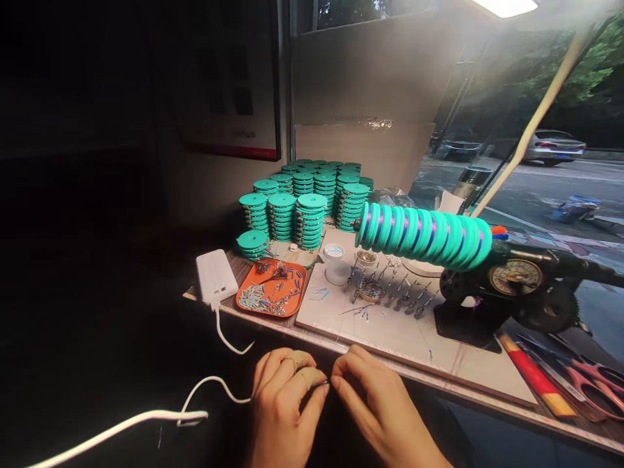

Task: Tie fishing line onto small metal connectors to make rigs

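Observation:
Just in front of the table edge, my left hand (290,400) is closed in a pinch, with pale coverings on two of its fingers. Between its thumb and index finger shows the tip of a tiny blue-green piece (326,382), too small to name. Close beside it, my right hand (368,400) has thumb and index fingertips pressed together; whatever they hold is hidden. Beyond the hands lies a pale board (336,325), bearing fine lines with small metal parts. Left of that, an orange tray (298,286) contains light-blue and dark-blue slivers and small metal pieces.
A winding machine (517,276) at right carries a row of green foam spools (424,235). Stacked green spools (309,214) stand behind. A white power bank (217,276) with a white cable sits at left. Scissors (597,390) and a red-wrapped stick (533,374) lie at right.

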### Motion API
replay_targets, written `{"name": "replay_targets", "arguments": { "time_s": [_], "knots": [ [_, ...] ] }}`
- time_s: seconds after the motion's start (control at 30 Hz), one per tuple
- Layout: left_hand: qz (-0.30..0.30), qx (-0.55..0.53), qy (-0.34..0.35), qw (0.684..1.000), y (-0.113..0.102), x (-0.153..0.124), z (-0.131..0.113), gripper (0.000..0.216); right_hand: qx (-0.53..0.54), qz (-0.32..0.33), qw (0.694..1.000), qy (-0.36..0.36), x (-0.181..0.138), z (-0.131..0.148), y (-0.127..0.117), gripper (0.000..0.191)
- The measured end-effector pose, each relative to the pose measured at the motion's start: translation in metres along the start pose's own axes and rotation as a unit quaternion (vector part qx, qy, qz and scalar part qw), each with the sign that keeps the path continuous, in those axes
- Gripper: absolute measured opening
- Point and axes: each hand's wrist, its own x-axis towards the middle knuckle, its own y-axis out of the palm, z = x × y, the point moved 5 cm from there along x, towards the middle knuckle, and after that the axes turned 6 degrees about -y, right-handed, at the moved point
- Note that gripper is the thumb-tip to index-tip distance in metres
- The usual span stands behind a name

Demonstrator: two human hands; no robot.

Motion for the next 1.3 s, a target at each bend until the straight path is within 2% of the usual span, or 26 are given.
{"name": "replay_targets", "arguments": {
  "time_s": [0.23, 0.33, 0.6, 0.8, 1.0, 1.17, 1.3],
  "knots": [
    [0.017, 0.014, 0.024, 0.999, -0.0006, 0.0004, -0.0017, 0.014, 0.004, 0.015, 1.000, 0.005, -0.0004, 0.0006, 0.0023, 0.013],
    [0.008, 0.016, 0.012, 1.000, -0.0011, 0.0008, -0.0014, 0.015, 0.001, 0.012, 1.000, 0.004, -0.0012, -0.0005, 0.0012, 0.008],
    [0.015, 0.013, 0.015, 1.000, -0.0004, 0.0020, -0.0025, 0.015, -0.030, 0.029, 0.999, -0.004, -0.0012, 0.0005, 0.0015, 0.013],
    [-0.003, -0.014, -0.006, 1.000, -0.0011, 0.0005, -0.0020, 0.016, -0.047, 0.038, 0.998, -0.015, -0.0001, -0.0002, 0.0016, 0.016],
    [0.005, 0.001, 0.000, 1.000, -0.0014, 0.0022, -0.0030, 0.016, -0.034, 0.035, 0.999, -0.015, -0.0014, -0.0020, 0.0022, 0.013],
    [0.012, 0.023, 0.012, 1.000, -0.0009, 0.0029, -0.0045, 0.015, -0.027, 0.020, 0.999, -0.030, -0.0014, -0.0019, 0.0045, 0.017],
    [0.040, 0.022, -0.004, 0.999, -0.0014, 0.0022, 0.0037, 0.011, 0.030, 0.002, 0.999, -0.020, 0.0003, -0.0046, 0.0006, 0.017]
  ]
}}
